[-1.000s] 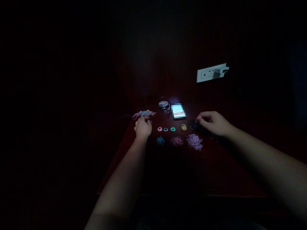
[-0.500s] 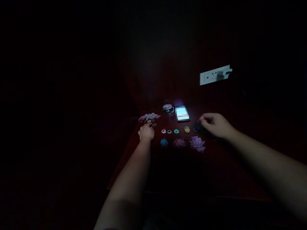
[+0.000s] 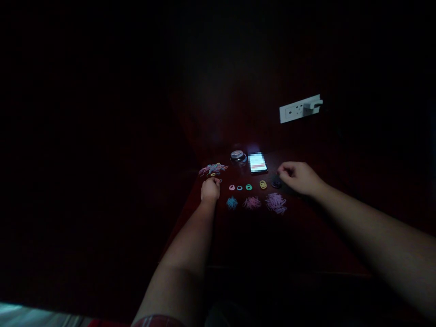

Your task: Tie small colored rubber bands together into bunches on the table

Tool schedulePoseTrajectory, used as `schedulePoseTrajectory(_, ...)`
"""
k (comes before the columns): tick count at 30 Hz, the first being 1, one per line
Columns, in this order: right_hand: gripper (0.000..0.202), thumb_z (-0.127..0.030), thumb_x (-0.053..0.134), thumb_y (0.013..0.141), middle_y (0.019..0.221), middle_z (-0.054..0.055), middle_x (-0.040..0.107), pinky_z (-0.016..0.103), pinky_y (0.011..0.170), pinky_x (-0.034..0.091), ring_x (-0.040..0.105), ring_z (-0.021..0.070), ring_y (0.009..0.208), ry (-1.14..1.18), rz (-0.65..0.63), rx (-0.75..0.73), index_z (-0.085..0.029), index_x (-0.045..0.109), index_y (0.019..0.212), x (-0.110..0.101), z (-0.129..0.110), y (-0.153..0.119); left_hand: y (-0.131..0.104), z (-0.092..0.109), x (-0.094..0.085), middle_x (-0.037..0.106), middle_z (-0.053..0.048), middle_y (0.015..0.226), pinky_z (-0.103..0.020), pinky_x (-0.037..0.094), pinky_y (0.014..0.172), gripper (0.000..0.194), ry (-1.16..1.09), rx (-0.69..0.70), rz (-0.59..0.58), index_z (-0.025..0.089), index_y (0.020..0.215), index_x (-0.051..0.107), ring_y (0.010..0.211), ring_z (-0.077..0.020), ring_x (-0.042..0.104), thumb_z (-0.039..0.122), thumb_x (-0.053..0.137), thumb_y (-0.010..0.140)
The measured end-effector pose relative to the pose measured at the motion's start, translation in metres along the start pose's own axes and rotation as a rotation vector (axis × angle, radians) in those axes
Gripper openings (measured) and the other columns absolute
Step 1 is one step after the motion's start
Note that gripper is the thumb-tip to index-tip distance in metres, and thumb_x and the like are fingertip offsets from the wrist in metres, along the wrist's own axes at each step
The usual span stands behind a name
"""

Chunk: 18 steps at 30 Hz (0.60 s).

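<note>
My left hand is closed at the table's left side, its fingertips at a small pale blue band, just below a mixed heap of coloured bands. My right hand is curled with thumb and finger together, above and right of a dark band group; whether it pinches anything is too dark to tell. Between the hands lie pink, light blue, green and yellow bands. Nearer me are blue, pink and purple piles.
A lit phone lies behind the bands, beside a round lidded jar. On the wall at the right is a white socket panel with a plug in it. The dark red table has its front edge near me.
My left hand has drawn its fingers together at the pale blue band, which now shows only in part. The view has shifted slightly; my right hand keeps nearly the same pose.
</note>
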State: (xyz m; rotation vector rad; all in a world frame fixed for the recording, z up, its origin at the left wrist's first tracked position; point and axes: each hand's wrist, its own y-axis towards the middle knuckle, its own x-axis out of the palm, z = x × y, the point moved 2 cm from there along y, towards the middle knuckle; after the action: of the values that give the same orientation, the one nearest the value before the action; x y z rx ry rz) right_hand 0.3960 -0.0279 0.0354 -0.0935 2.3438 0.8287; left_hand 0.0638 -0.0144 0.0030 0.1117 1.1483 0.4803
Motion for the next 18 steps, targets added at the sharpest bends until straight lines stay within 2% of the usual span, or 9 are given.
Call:
schedulePoseTrajectory(6,0.014,-0.027,0.051,0.075,0.058,-0.001,0.052,0.025,0.052,0.035,0.047,0.0129,0.053,0.006,0.031,0.006,-0.019,0.058,0.066,-0.002,0.001,0.000,-0.010,0.006,-0.007,0.071,-0.006,0.102,-0.028,0.045,0.086,0.015,-0.032,0.076,0.018,0.023,0.100,0.065,0.090,-0.0171,0.065,0.023,0.054,0.089)
schedulePoseTrajectory(13,0.014,-0.028,0.051,0.075,0.056,-0.002,0.049,0.025,0.052,0.034,0.045,0.0126,0.052,0.031,0.033,-0.016,-0.019,0.055,0.065,-0.001,0.000,0.000,-0.011,0.020,-0.012,0.072,-0.004,0.098,-0.027,0.046,0.084,0.010,-0.057,0.200,-0.028,0.023,0.093,0.067,0.090,-0.0171,0.064,0.026,0.060,0.087)
schedulePoseTrajectory(18,0.015,-0.028,0.050,0.075,0.056,-0.002,0.049,0.025,0.052,0.034,0.044,0.0122,0.052,0.018,0.026,-0.017,-0.019,0.055,0.064,0.000,0.001,0.001,-0.010,0.023,-0.009,0.071,-0.004,0.096,-0.029,0.046,0.086,0.011,-0.066,0.198,-0.020,0.023,0.090,0.067,0.093,-0.0190,0.064,0.031,0.062,0.086)
